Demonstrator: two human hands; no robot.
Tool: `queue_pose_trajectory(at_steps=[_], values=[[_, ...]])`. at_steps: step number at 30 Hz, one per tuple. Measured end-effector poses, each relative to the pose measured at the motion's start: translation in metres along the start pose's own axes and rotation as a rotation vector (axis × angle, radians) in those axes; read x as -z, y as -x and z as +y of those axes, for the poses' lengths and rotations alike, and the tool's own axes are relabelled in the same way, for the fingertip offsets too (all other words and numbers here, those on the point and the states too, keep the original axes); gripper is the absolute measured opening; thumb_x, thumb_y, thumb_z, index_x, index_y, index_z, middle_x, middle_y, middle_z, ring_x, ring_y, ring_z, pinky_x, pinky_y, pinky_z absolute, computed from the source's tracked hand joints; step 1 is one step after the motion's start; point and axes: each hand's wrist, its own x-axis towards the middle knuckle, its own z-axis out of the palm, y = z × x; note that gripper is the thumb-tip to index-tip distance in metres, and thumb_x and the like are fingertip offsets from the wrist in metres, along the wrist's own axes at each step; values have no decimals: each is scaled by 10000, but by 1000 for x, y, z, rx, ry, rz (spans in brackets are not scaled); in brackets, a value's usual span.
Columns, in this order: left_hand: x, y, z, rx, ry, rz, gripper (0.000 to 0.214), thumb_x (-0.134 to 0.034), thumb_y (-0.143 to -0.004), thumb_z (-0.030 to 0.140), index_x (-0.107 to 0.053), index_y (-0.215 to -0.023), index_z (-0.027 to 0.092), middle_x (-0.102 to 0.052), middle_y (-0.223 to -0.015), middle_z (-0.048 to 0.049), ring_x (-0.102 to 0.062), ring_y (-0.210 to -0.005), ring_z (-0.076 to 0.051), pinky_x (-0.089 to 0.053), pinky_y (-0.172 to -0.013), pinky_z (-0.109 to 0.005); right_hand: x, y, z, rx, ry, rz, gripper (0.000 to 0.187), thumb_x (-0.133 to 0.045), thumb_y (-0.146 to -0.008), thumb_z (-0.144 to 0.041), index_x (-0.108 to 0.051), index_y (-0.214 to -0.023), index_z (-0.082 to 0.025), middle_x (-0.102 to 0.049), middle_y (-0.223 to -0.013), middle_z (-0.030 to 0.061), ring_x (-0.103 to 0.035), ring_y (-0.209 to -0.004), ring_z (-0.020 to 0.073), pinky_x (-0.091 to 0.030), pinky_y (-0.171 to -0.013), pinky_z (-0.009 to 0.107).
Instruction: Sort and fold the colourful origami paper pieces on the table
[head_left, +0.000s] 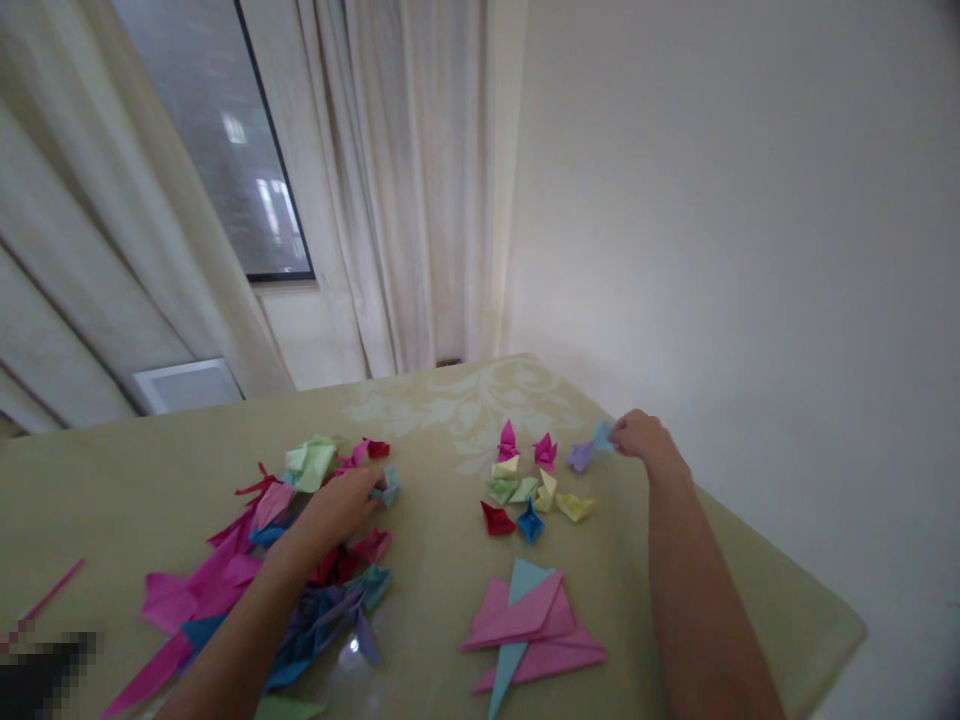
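Observation:
My left hand (341,505) reaches into a heap of coloured paper pieces (300,590) on the left of the table, and its fingers close on a small teal folded piece (388,488). My right hand (637,436) is stretched to the table's far right side, fingertips pinched on a light blue folded paper (602,436) beside a purple one (580,456). Between the hands lies a cluster of small folded paper figures (529,487) in pink, yellow, green, red and blue.
Pink and teal folded sheets (529,630) lie near the front. The beige table (450,560) has its right edge close to a white wall. Curtains (390,190) and a window (217,140) stand behind. A pink paper strip (52,592) lies far left.

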Motion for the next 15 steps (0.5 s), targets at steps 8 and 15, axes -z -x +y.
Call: queue_pose_trajectory(at_steps=[8, 15], values=[[23, 7, 19, -141, 151, 73, 260, -514, -1012, 279, -762, -1035, 206, -813, -1063, -84, -743, -1002, -242, -510, -859, -309, 35, 17, -15, 125, -41, -36, 68, -743, -884, -188, -808, -863, -183, -767, -718, 71, -753, -721, 225, -543, -713, 304], [41, 30, 74, -297, 327, 184, 277, -534, -1006, 327, -786, -1039, 216, -819, -1045, -77, -731, -976, -236, -528, -860, -313, 5, 106, -140, 1052, -373, -388, 219, -767, -944, -369, -791, -1071, -193, -787, -913, 19, -706, -805, 170, -493, -704, 230]])
